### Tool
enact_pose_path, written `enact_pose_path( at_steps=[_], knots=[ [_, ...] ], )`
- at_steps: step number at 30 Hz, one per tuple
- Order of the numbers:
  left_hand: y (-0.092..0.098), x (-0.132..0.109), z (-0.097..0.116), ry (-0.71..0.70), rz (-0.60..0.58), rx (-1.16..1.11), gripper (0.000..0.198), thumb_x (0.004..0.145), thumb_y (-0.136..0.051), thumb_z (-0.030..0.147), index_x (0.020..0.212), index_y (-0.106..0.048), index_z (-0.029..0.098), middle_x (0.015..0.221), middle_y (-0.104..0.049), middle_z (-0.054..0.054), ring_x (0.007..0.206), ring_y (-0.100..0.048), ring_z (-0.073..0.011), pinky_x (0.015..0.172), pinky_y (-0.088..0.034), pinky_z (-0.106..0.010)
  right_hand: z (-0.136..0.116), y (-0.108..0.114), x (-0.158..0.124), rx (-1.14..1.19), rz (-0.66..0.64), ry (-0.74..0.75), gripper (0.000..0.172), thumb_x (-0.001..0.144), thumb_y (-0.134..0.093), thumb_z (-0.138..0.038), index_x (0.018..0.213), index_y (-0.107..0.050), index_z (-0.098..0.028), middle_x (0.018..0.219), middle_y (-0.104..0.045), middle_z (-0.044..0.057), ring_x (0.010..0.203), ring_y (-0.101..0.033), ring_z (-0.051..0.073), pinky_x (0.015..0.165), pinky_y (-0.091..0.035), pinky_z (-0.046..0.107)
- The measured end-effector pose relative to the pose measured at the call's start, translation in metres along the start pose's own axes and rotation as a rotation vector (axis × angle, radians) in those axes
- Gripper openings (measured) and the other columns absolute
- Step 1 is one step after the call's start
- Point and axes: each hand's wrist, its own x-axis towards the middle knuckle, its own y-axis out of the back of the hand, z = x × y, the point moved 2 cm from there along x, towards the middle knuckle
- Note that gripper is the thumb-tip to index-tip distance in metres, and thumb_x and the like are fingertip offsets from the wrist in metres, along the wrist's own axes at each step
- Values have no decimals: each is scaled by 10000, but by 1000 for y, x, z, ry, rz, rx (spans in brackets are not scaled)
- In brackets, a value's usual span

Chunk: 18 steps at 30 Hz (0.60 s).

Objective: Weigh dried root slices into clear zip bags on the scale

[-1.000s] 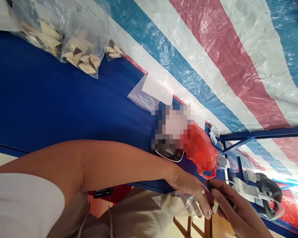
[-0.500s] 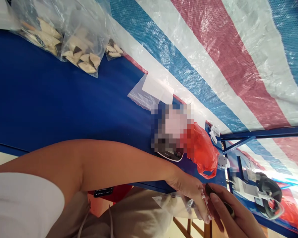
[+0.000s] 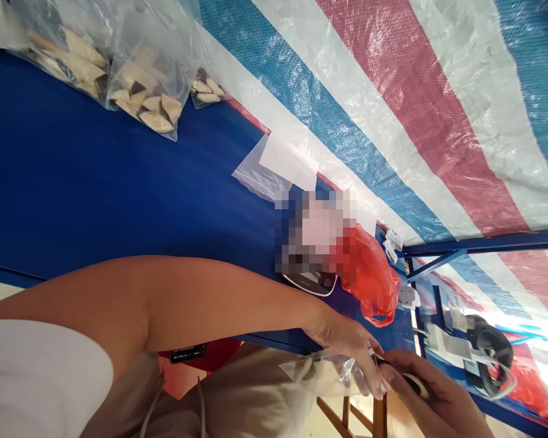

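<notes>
At the lower right, my left hand (image 3: 354, 350) reaches in from the left, its fingers closed on the rim of a clear plastic bag (image 3: 322, 374). The bag hangs below that hand, over my lap; pale pieces show blurrily through it. My right hand (image 3: 432, 389) comes from the lower right corner and pinches a dark-and-pale piece (image 3: 415, 384) between thumb and fingers. That piece's far end lies right against my left fingers at the bag's mouth; whether it is inside cannot be made out.
On the blue table (image 3: 119, 188) lie filled clear bags (image 3: 153, 100), a flat clear bag (image 3: 258, 173), white paper (image 3: 287, 161) and a scale (image 3: 313, 283), partly pixelated. Beside it sits a red plastic bag (image 3: 377, 280). A wooden stool (image 3: 347, 420) stands below; striped sheeting (image 3: 369, 91) hangs behind.
My right hand has shifted slightly left, bringing the dark-and-pale piece closer against the bag's mouth. My left hand keeps hold of the bag; the view has moved a little.
</notes>
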Motion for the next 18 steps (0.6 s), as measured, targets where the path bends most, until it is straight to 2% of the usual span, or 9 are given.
enact_pose_path(
  at_steps=[5, 8, 13, 16, 18],
  knots=[
    [0, 6, -3, 35, -8, -65, 604, 415, -865, -58, 908, -602, 171, 696, -676, 89, 753, -740, -164, 727, -589, -278, -10, -8, 1, 159, -67, -20, 483, 868, -675, -656, 1018, -835, -226, 825, -769, 75, 813, -743, 251, 690, -600, 228],
    [1, 8, -5, 13, -24, -76, 548, 443, -845, -51, 889, -612, 165, 690, -678, 84, 723, -724, -153, 720, -591, -280, -13, -11, 1, 227, -85, -36, 479, 878, -685, -635, 1093, -836, -236, 805, -766, 68, 815, -748, 252, 703, -608, 239],
    [1, 7, -6, -8, -60, -82, 503, 464, -817, -31, 898, -637, 147, 668, -649, 92, 739, -727, -163, 736, -585, -284, -3, -6, 0, 236, -126, -36, 487, 899, -702, -575, 1259, -793, -258, 1032, -805, 94, 993, -771, 285, 834, -628, 278],
    [2, 7, -7, 2, -32, -66, 459, 493, -791, -10, 867, -590, 165, 734, -690, 71, 710, -718, -155, 697, -573, -284, 10, 2, -5, 135, 1, 10, 486, 854, -729, -604, 1186, -825, -262, 1159, -794, 112, 1067, -763, 311, 846, -635, 287],
    [3, 10, -9, 8, -30, -53, 387, 546, -749, 17, 850, -567, 173, 765, -706, 55, 702, -720, -156, 688, -574, -291, 14, 3, -9, 86, 62, 50, 503, 814, -755, -629, 1144, -839, -258, 1113, -803, 116, 977, -781, 297, 771, -643, 270]
  ],
)
